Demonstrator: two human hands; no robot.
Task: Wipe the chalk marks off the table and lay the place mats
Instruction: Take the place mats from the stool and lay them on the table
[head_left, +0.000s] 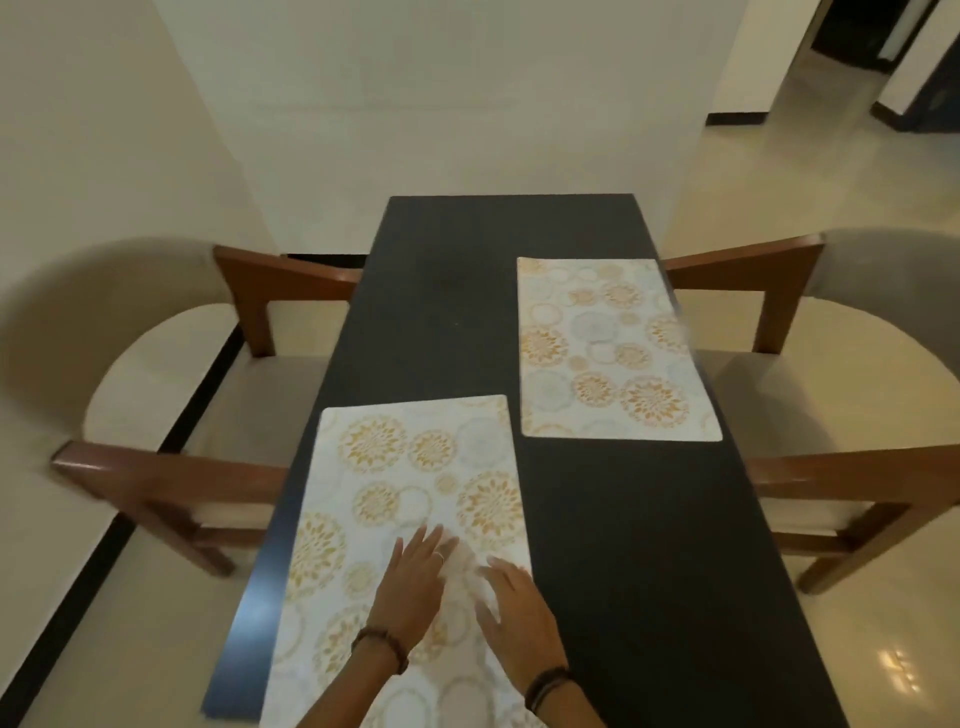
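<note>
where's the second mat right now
In the head view the far mat lies flat along the right edge of the table, beside the right chair and beyond the near mat under both hands.

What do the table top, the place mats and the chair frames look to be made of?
Table top: dark, matte, probably laminate or stained wood; no shine.
Place mats: thin, flat, printed with medallions; fabric or vinyl, cannot tell.
Chair frames: reddish-brown wood with a slight sheen, with pale upholstery.
</note>
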